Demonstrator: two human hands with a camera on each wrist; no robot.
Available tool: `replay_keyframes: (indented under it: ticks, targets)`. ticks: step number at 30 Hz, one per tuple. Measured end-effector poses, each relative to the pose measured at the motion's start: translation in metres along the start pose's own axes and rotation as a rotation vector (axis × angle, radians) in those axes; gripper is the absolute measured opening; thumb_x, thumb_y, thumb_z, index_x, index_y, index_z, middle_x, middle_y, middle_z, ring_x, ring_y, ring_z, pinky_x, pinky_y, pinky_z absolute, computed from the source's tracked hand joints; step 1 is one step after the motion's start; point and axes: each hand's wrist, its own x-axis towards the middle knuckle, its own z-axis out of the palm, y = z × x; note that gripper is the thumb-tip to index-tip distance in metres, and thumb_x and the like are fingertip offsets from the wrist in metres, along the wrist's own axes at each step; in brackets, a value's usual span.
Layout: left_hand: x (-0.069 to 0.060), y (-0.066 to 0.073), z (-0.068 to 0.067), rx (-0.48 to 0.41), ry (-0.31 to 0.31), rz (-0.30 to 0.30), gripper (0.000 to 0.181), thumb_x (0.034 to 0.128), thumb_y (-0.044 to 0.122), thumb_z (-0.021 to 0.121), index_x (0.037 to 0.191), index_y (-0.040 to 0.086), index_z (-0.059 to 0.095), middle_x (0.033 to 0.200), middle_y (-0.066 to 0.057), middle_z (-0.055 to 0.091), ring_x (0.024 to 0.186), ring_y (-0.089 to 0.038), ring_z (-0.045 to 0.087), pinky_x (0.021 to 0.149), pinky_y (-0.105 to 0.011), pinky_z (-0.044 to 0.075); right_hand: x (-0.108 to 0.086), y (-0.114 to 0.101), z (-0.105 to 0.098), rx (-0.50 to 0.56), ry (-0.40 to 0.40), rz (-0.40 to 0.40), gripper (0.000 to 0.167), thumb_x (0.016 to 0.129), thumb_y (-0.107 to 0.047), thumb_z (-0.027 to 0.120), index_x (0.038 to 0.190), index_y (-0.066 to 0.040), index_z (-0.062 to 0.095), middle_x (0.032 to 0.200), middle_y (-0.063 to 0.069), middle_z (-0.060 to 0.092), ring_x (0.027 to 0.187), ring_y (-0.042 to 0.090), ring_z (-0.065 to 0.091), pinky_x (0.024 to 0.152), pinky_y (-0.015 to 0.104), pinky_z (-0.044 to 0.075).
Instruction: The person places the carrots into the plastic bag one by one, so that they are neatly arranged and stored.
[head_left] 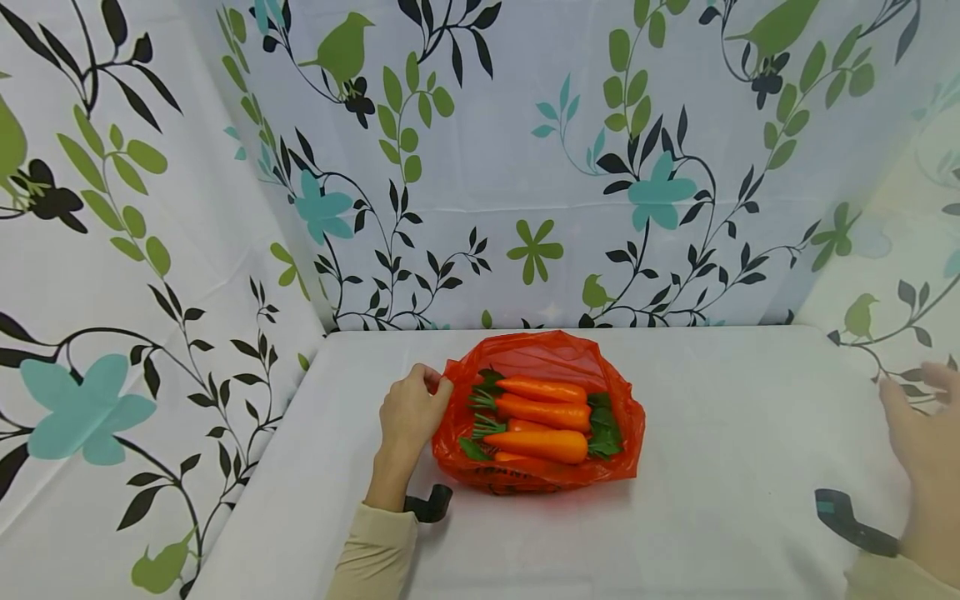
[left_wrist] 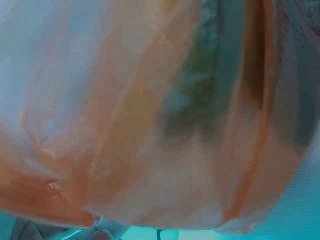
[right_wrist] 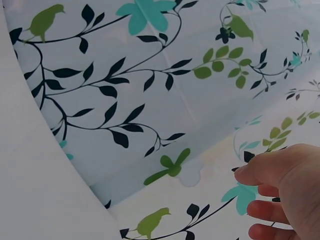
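A red plastic bag (head_left: pixel 536 483) lies wide-mouthed on the white table. Inside it are several carrots (head_left: pixel 543 414) with green tops, and dark green leaves (head_left: pixel 604 427) show at their right. My left hand (head_left: pixel 411 410) pinches the bag's left rim between thumb and fingers. In the left wrist view the thin bag (left_wrist: pixel 135 165) fills most of the picture, and green shows blurred through it. Off at the far right, apart from the bag, my right hand (head_left: pixel 926 437) is raised with nothing in it. Its fingers are loosely bent in the right wrist view, with the thumb (right_wrist: pixel 265 167) above them.
The white table (head_left: pixel 720 400) extends to both sides of the bag. Patterned cloth (head_left: pixel 480 167) hangs behind the table and along its left and right sides. A dark wrist mount (head_left: pixel 430 504) juts from the left sleeve, another (head_left: pixel 851 521) from the right.
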Motion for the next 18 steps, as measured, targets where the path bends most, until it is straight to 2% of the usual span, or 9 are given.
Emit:
replay_keyframes:
  ticks: [3,10,14,18]
  targets:
    - [0.000,0.001,0.000,0.001,-0.001,0.001,0.027,0.0925,0.032,0.054,0.101,0.009,0.066,0.089,-0.008,0.072,0.067,-0.021,0.060,0.061,-0.035,0.052,0.004,0.006,0.001,-0.022,-0.009,0.018,0.059,0.099,-0.025,0.045,0.153,-0.004,0.034,0.158,0.027,0.032,0.148,0.045,0.030,0.118,0.066,0.023]
    - [-0.001,0.000,0.001,0.006,0.004,0.003,0.026,0.0926,0.032,0.055,0.100,0.009,0.066,0.089,-0.009,0.073,0.069,-0.022,0.061,0.064,-0.038,0.054,0.010,0.015,0.003,-0.111,-0.088,0.096,0.063,0.100,-0.031,0.040,0.157,-0.009,0.027,0.161,0.028,0.025,0.149,0.046,0.026,0.116,0.068,0.026]
    - [-0.001,-0.001,0.002,0.013,0.015,0.013,0.025,0.0921,0.032,0.055,0.099,0.010,0.066,0.088,-0.008,0.073,0.069,-0.022,0.062,0.063,-0.038,0.053,0.011,0.023,0.004,-0.126,-0.084,0.084,0.063,0.101,-0.032,0.041,0.157,-0.006,0.026,0.163,0.027,0.019,0.152,0.044,0.018,0.118,0.068,0.020]
    - [-0.001,-0.001,0.002,0.016,0.019,0.021,0.025,0.0922,0.032,0.055,0.098,0.010,0.066,0.088,-0.008,0.073,0.069,-0.022,0.062,0.062,-0.037,0.052,0.010,0.031,0.006,-0.116,-0.092,0.114,0.064,0.100,-0.032,0.041,0.157,-0.006,0.024,0.166,0.023,0.013,0.154,0.043,0.011,0.119,0.068,0.015]
